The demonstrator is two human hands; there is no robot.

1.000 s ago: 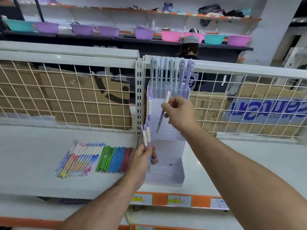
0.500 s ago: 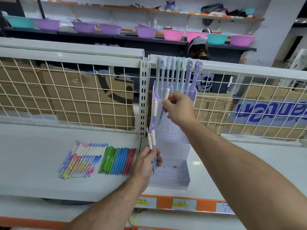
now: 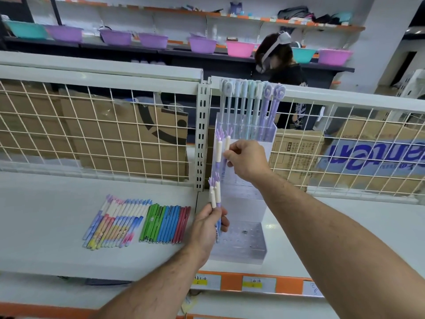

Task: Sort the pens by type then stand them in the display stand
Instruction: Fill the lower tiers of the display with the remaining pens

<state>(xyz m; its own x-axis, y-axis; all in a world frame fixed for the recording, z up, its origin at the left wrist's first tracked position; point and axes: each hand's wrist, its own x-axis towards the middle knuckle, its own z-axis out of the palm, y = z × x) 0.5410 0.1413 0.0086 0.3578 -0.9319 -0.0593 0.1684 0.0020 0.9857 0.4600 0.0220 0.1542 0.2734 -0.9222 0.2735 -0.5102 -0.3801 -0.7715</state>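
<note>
**Top tier part filled, two sorted rows still lying flat**

The clear acrylic stepped display stand (image 3: pixel 243 240) sits on the white metal shelf (image 3: pixel 46 215), with its back to the wire mesh panel (image 3: pixel 92 134). Its far, highest tier already holds a row of upright slim pens (image 3: pixel 250 107) with white, mint and lilac caps. The nearer, lower tiers show only bare holes, so I judge the standing step to be at an early stage.

The right hand (image 3: pixel 247 161) has its grip clamped, thumb against fingertips, on one lilac tufted pen (image 3: pixel 227 143) with a white cap. The pen is upright in front of the stand's upper left part and not yet in a hole. The left hand (image 3: pixel 207 229), nearer and lower, has its grip closed around a small bunch of tufted pens (image 3: pixel 216 194) of the same kind, at the stand's left edge.

On the shelf to the left, a row of pastel gradient pens (image 3: pixel 115 223) lies flat. Just to its right lies a row of green, blue and red pens (image 3: pixel 165 223). Both rows look sorted, but neither has been stood.

Large blue lettering shows on a brown cardboard box (image 3: pixel 377 157) behind the mesh at the right, but I cannot read it. The white and yellow price tags (image 3: pixel 251 284) on the near orange shelf edge are too small to read.
</note>
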